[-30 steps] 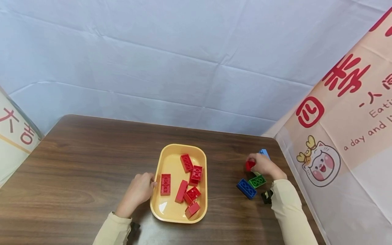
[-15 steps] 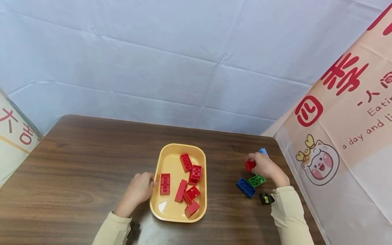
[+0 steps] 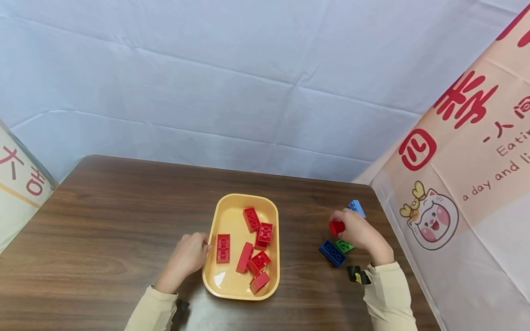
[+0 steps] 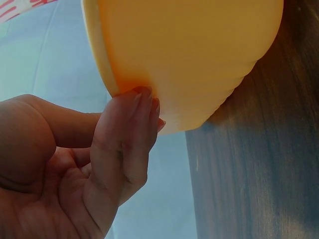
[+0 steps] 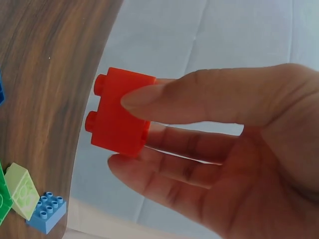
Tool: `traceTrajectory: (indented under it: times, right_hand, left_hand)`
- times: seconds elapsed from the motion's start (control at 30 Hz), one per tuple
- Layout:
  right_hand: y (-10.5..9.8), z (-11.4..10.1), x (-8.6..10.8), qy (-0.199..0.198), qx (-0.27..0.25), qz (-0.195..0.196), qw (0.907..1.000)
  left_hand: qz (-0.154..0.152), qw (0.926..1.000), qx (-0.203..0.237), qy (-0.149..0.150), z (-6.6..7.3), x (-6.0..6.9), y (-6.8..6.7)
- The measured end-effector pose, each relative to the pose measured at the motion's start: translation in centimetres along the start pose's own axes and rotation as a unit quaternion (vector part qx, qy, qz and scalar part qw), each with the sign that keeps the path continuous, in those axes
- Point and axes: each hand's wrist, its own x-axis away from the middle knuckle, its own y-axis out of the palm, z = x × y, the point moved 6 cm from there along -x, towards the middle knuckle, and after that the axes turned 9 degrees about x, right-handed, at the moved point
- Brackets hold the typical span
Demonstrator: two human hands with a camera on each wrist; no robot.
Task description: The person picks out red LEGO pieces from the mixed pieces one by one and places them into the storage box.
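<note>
My left hand is at the left rim of a yellow tray. In the left wrist view its thumb and fingers pinch the edge of the yellow tray, fingertips against the outer wall. At the table's right side, my right hand holds a red toy building brick between thumb and fingers. Up close in the right wrist view, the thumb presses the flat side of the red brick, whose studs point left. Several red bricks lie inside the tray, some overlapping.
Below my right hand lie a dark blue brick and a green brick, partly covered. A light blue brick sits beyond the hand. A pale green brick shows in the right wrist view. Cloth walls border the table.
The red brick in my right hand has come off the table, moving slightly left and toward me with the hand. More of the light blue brick shows. My left hand stays at the rim.
</note>
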Motion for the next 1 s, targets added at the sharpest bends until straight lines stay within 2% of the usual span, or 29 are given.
traceTrajectory:
  times: [0.63, 0.87, 1.0]
  right_hand:
    - [-0.1, -1.4, 0.4, -0.011, 0.005, 0.000, 0.9999]
    - [-0.2, -3.0, 0.2, -0.034, 0.008, 0.013, 0.9993]
    - [-0.2, -4.5, -0.2, -0.043, 0.012, 0.006, 0.9990]
  left_hand:
    - [0.004, 1.0000, -0.004, 0.004, 0.0, 0.0, 0.0]
    - [0.005, 1.0000, 0.000, 0.004, -0.1, 0.0, 0.0]
    - [0.004, 1.0000, 0.001, 0.001, -0.2, 0.0, 0.1]
